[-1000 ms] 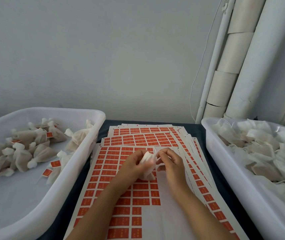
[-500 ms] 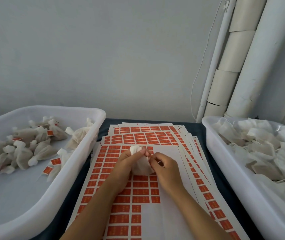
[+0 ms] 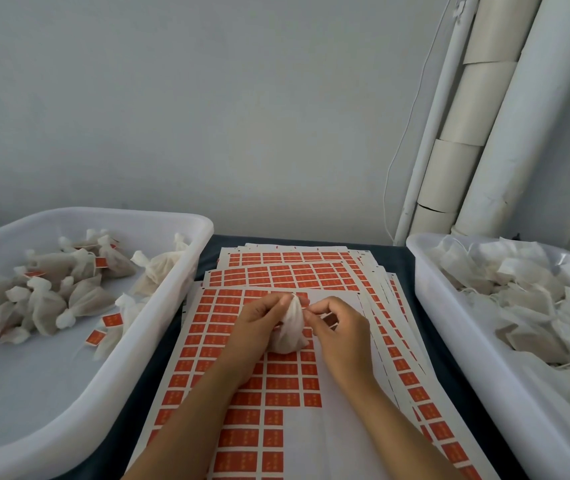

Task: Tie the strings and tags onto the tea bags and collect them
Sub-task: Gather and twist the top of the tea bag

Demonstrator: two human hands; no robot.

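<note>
At the centre of the table, the left hand [image 3: 259, 323] grips a white tea bag [image 3: 288, 329] by its gathered neck, the bag standing upright on the stacked sheets of orange tags [image 3: 276, 382]. The right hand [image 3: 340, 332], just at the bag's three o'clock, has its fingers curled and pinches something fine at the neck; the string itself is too thin to make out. At nine o'clock a white tub [image 3: 69, 393] holds tied bags [image 3: 44, 303]; at three o'clock another tub [image 3: 477, 358] holds loose untied bags [image 3: 526, 296].

Open lane over the label sheets [image 3: 278, 382] between left tub [image 3: 159, 341] and right tub [image 3: 450, 327], seemingly unobstructed.
</note>
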